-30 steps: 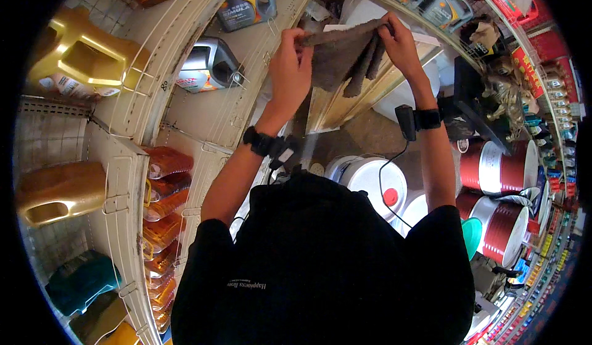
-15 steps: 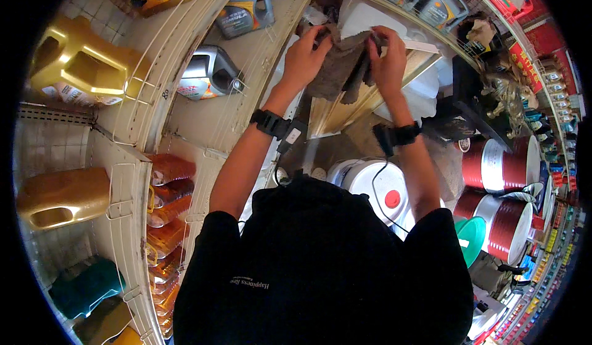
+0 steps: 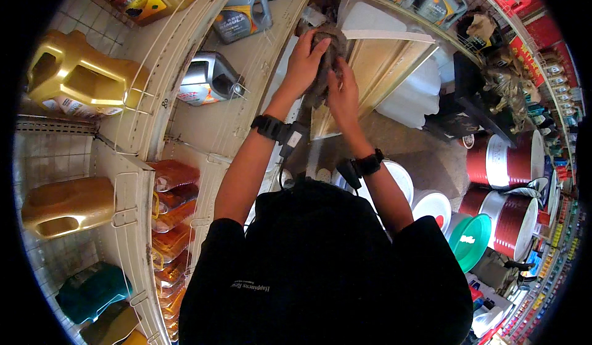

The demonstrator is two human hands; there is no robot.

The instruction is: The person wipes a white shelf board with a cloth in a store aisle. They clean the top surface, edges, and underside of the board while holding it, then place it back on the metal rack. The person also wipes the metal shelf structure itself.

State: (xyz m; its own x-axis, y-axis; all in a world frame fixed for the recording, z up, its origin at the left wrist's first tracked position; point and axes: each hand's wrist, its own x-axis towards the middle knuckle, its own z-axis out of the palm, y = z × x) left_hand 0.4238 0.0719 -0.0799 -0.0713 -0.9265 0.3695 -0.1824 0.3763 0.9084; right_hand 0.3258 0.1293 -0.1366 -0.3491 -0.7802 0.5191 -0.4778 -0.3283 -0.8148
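Note:
A grey-brown cloth is bunched up between my two hands, in front of the shelving. My left hand is closed around its left side, fingers curled over the top. On the other side my right hand presses its fingers against the lower right of the cloth; part of the cloth hangs below the fingers. Behind my right hand leans a cream wooden panel. Nearest on the left shelf are a silver-grey oil jug and a grey oil jug.
Wire-fronted shelves at left hold gold jugs, amber bottles and a green jug. To the right lie red and white drums and a green lid. White buckets stand beside my right arm.
The cloth was spread out between both hands; now it is gathered into a bundle. My right hand has moved left and down, close to my left hand.

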